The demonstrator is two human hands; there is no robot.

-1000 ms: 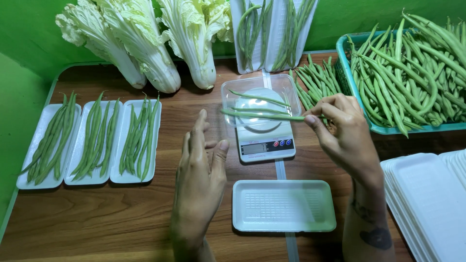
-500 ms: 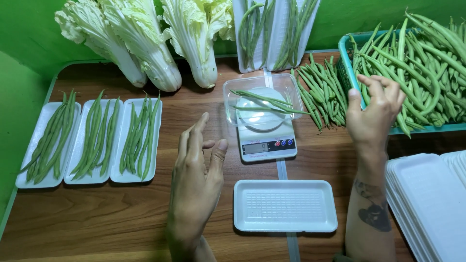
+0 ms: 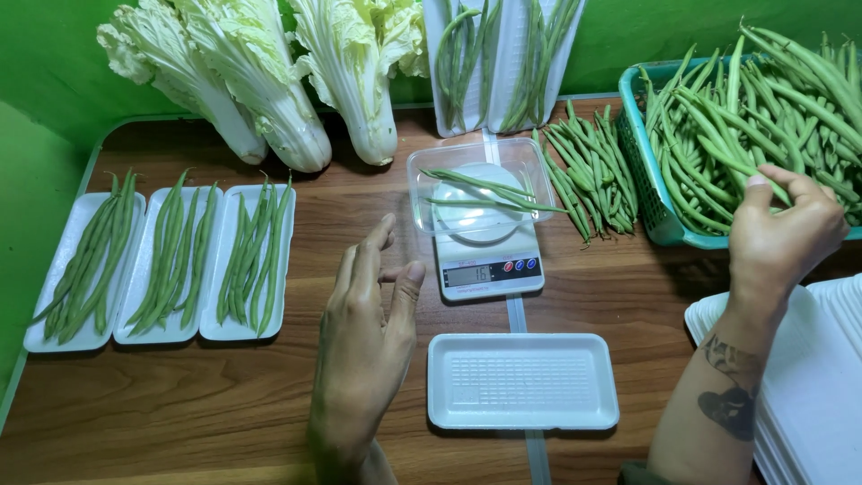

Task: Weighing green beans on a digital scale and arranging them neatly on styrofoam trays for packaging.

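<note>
Reaching with my right hand point(image 3: 779, 235) into the green basket point(image 3: 648, 193) at the worktop's right rear, fingers point(image 3: 759, 193) curled around the long beans point(image 3: 763, 99) piled there; can't tell if one is actually pinched. Left hand point(image 3: 366, 346) hovers near the worktop's front middle, fingers spread, holding nothing, just left of the scale point(image 3: 485, 260). Clear tub point(image 3: 471, 184) sits on the scale with a few beans across it. Empty white tray point(image 3: 523, 380) at the front edge, right of my left hand. Three filled bean trays point(image 3: 162, 260) along the left edge. Cabbages point(image 3: 269, 81) at the back. Loose beans point(image 3: 588, 171) between scale and basket. Stacked trays point(image 3: 808, 386) front right corner.
</note>
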